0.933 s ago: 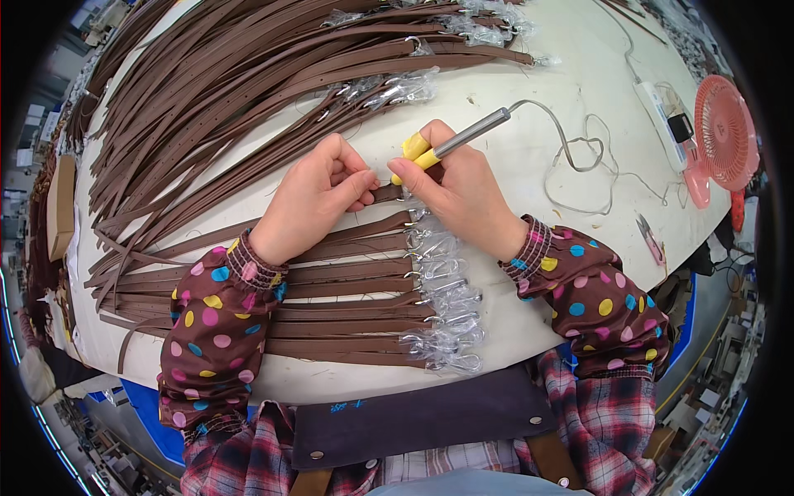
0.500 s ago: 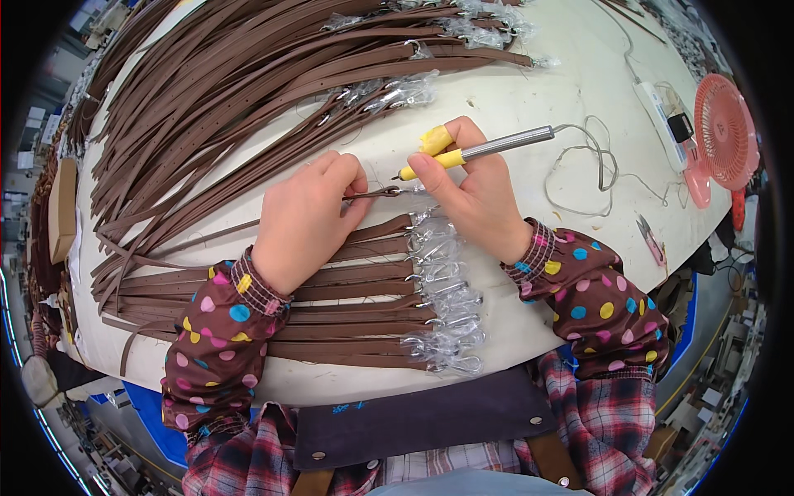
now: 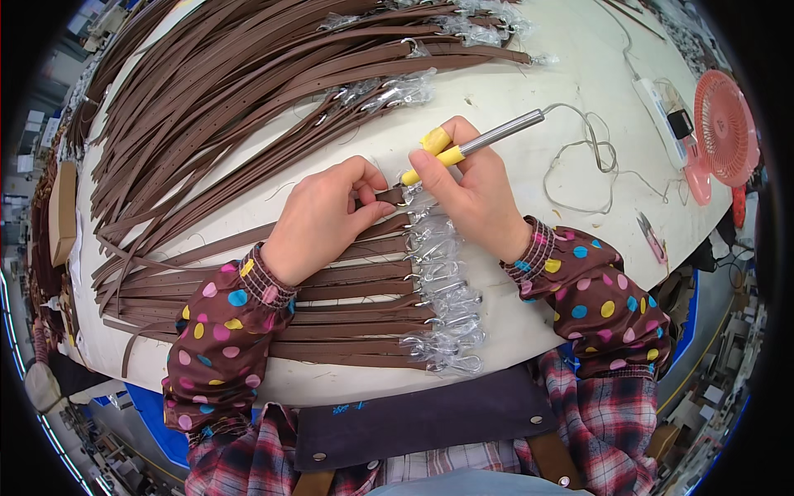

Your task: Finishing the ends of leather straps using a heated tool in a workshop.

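Note:
My left hand (image 3: 325, 213) pinches a brown strap (image 3: 389, 197) near its hardware end, thumb below and fingers above. My right hand (image 3: 475, 194) grips a corded pen-shaped tool (image 3: 502, 132) with a yellow grip and a metal barrel. Its tip points down-left and meets or nearly meets the strap end; whether they touch I cannot tell. A yellow wrap (image 3: 434, 140) covers one of my right fingertips. Below my hands lies a row of brown straps (image 3: 364, 309), their metal clasps in clear plastic (image 3: 447, 285) lined up on the right.
A large pile of brown straps (image 3: 223, 91) fills the back left of the white table (image 3: 571, 273). To the right are a pink fan (image 3: 725, 124), a white power strip (image 3: 660, 120), the tool's grey cord (image 3: 614, 161) and small snips (image 3: 652, 240).
The strap in my left hand has turned from edge-on to flatter, and my left fingers have shifted right along its end. The pen tool has tilted and its tip is lower, against the strap end.

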### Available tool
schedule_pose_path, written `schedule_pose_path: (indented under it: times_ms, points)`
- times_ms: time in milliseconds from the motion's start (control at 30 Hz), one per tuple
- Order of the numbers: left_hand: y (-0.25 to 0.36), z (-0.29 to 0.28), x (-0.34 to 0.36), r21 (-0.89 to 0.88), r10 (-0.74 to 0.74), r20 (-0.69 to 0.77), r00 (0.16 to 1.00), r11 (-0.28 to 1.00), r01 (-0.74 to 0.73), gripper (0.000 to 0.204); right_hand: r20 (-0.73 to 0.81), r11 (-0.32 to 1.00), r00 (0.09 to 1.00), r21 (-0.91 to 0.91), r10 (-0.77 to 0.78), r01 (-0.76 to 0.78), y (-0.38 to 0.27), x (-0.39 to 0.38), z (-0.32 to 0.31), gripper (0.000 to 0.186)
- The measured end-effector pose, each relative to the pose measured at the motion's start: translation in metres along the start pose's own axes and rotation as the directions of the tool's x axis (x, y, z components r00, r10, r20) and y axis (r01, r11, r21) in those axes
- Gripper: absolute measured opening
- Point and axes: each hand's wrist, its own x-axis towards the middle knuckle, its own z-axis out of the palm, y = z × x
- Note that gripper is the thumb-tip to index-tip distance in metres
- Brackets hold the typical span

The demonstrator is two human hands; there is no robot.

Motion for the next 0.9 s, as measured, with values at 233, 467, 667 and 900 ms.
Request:
schedule_pose_path:
  times_ms: [233,467,667,900]
  points:
    - [-0.001,-0.001,0.003,-0.067,-0.016,0.045,0.999,0.998,0.019,0.017,0.008,1.0,1.0,-0.021,-0.01,0.01,0.001,0.0,-0.001,0.023]
    - [-0.011,-0.002,0.004,-0.375,-0.161,0.115,0.98,0.907,0.193,0.015,0.096,0.996,0.993,-0.063,0.062,-0.057,0.005,-0.002,-0.001,0.025]
    - [-0.015,-0.001,0.003,-0.5,-0.128,0.151,0.98,0.846,0.187,0.013,0.111,0.996,0.993,-0.088,0.041,-0.031,0.003,-0.003,0.003,0.027]
    - [-0.013,-0.003,0.002,-0.52,-0.117,0.166,0.979,0.833,0.188,0.012,0.118,0.989,0.993,-0.15,0.031,-0.013,0.003,-0.003,0.003,0.027]
